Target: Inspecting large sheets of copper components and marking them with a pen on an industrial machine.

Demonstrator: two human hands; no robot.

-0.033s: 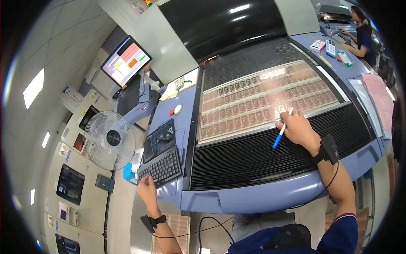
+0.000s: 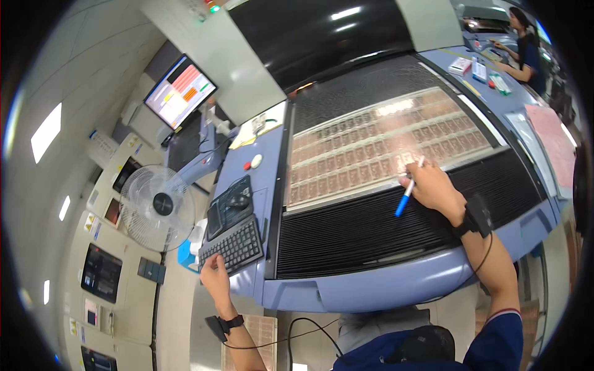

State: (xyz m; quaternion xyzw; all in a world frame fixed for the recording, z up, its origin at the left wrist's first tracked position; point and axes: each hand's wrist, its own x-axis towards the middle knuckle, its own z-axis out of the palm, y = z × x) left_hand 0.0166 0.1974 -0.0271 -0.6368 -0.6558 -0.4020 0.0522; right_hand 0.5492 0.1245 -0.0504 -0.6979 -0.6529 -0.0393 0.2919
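Observation:
My right hand [image 2: 434, 188] is closed around a white marker pen [image 2: 408, 190] with a blue end. Its fingertips rest on the near edge of a large copper-coloured panel [image 2: 371, 139] printed with rows of small rectangular units. That panel lies on the machine bed, partly over a black ribbed strip [image 2: 371, 241]. At the near left corner of a black keyboard [image 2: 238, 246], my left hand [image 2: 215, 278] has bent fingers over the keys and holds nothing. A black mouse [image 2: 240, 201] sits behind the keyboard.
A monitor [image 2: 180, 93] and a round fan [image 2: 162, 204] stand at the left. Red and white buttons [image 2: 251, 163] sit on the blue side ledge. Small boxes [image 2: 478, 71] and pink sheets [image 2: 550, 142] lie at the right. A co-worker [image 2: 526, 59] is at the far right.
The view has shifted slightly. The black bed behind the panel showed clear rings before and looks smeared now. A dark patch on the monitor has turned red. Both hands stay in place.

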